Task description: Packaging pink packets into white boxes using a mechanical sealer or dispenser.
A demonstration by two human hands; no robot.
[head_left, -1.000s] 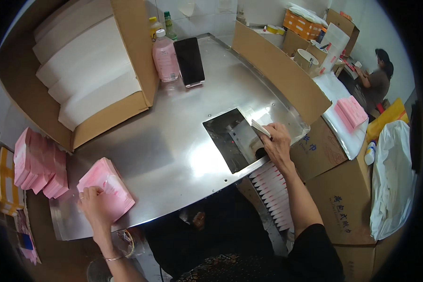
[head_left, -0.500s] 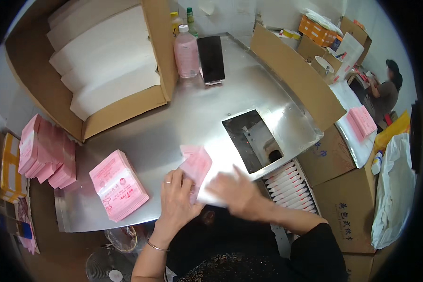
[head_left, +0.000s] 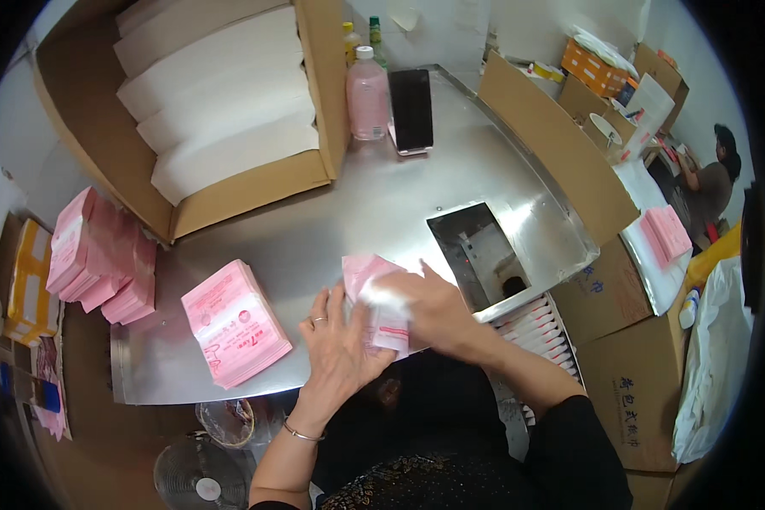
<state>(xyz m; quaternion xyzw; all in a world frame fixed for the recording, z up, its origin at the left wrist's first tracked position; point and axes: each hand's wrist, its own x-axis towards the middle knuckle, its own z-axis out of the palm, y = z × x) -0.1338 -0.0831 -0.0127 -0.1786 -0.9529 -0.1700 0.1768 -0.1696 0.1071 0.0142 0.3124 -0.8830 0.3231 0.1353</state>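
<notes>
A pink printed plastic wrapper (head_left: 364,267) lies at the table's front edge, before my body. My left hand (head_left: 336,344) grips its left and lower side, the thumb across its near part. My right hand (head_left: 440,316) reaches over from the right, closed on a folded white tissue (head_left: 388,293) that lies against the wrapper. The tissue and those fingertips are blurred, so I cannot tell how far inside the wrapper it is. To the left of my left hand sits a stack of flat pink wrappers (head_left: 236,327).
A cardboard box (head_left: 251,198) of stacked white tissue stands far left, beside a bottle of pink liquid (head_left: 367,98) and a phone (head_left: 411,110). More pink wrappers (head_left: 93,246) are piled left. A rectangular opening (head_left: 480,255) is right, above a box of packed tissues (head_left: 540,331). Another person (head_left: 714,183) sits far right.
My right hand has brought the white tissue up and over the pink wrapper. My left thumb has spread across the wrapper's near part. The whole view has shifted slightly.
</notes>
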